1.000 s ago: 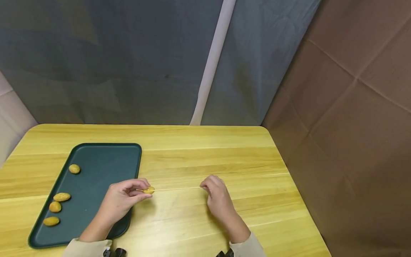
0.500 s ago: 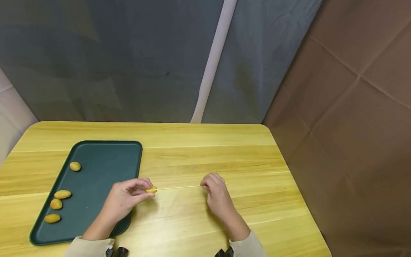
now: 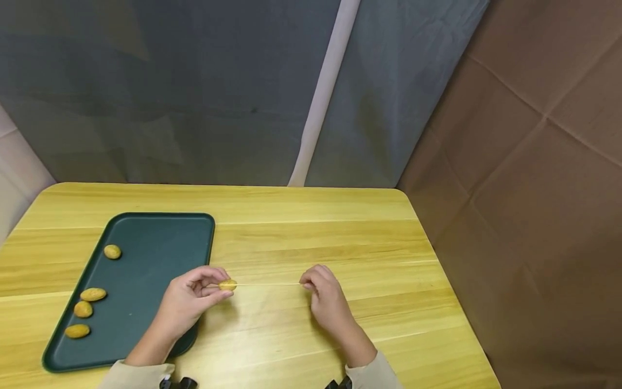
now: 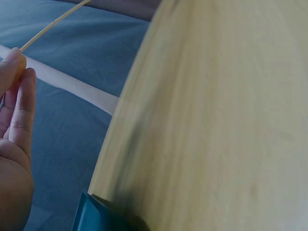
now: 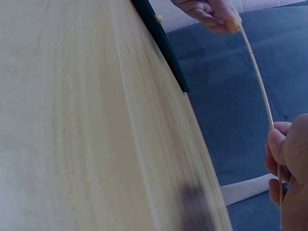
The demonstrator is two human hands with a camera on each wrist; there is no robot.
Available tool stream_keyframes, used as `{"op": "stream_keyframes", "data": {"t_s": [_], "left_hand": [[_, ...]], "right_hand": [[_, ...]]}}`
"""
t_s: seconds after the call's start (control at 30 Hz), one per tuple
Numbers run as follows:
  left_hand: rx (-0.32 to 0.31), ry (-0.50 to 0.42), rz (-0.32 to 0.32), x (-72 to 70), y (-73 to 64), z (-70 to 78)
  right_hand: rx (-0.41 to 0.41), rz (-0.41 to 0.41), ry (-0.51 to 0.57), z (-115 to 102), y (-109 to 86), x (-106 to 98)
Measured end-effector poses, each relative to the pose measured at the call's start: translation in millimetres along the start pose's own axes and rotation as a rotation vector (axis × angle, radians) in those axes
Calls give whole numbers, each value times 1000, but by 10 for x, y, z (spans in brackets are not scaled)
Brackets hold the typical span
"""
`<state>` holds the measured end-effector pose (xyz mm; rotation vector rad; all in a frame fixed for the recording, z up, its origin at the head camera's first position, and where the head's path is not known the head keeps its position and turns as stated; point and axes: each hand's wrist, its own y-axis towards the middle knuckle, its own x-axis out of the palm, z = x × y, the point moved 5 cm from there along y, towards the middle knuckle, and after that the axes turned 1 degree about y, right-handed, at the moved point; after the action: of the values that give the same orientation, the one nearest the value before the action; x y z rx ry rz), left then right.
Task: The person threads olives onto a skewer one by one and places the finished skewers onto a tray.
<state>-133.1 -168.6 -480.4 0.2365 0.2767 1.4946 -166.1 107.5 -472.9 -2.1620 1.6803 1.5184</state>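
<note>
In the head view my left hand (image 3: 183, 300) pinches a small yellow oval fruit (image 3: 229, 284) between thumb and fingertips, just past the tray's right edge. From the fruit a thin wooden skewer (image 3: 267, 284) runs almost level across to my right hand (image 3: 330, 302), whose thumb and fingers pinch it. The right wrist view shows the skewer (image 5: 260, 79) slightly bowed, its far end at the fruit (image 5: 233, 25) and its near end passing along the right palm. In the left wrist view the thumb partly covers the fruit (image 4: 20, 67).
A dark green tray (image 3: 155, 254) lies on the left of the wooden table (image 3: 316, 227). Along its left side sit several similar yellow fruits, such as the upper one (image 3: 112, 252). Grey cloth (image 3: 194, 97) hangs behind the table, brown cloth (image 3: 534, 205) at the right.
My right hand has shifted slightly left, so the stretch of skewer between the hands is a little shorter. The left hand keeps its pinch on the fruit. The head view has tilted slightly.
</note>
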Motion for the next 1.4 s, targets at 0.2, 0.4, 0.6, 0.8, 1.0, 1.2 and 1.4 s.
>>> {"op": "stream_keyframes", "data": {"t_s": [0.2,0.4,0.6,0.8,1.0,1.2,1.4], "left_hand": [[25,-204,-25,-28,-1,-28],[-2,-260,11,-71,-20,-47],[-2,-324,44,-79,-21,-31],[18,-269,-4,-51,-27,-17],[40,-203,-11,-24,-13,16],[2,-172,-3,-8,-32,21],[-1,-197,14,-2,-48,4]], "right_hand": [[34,-26,-47,29,-24,-3],[-20,-39,-15,66,-70,5],[-63,13,84,49,-56,-4],[-84,-3,62,-5,-16,-21],[-76,-21,24,-16,-13,-20],[-70,-28,-7,-45,-19,-8],[-67,-55,-79,-71,-23,20]]}}
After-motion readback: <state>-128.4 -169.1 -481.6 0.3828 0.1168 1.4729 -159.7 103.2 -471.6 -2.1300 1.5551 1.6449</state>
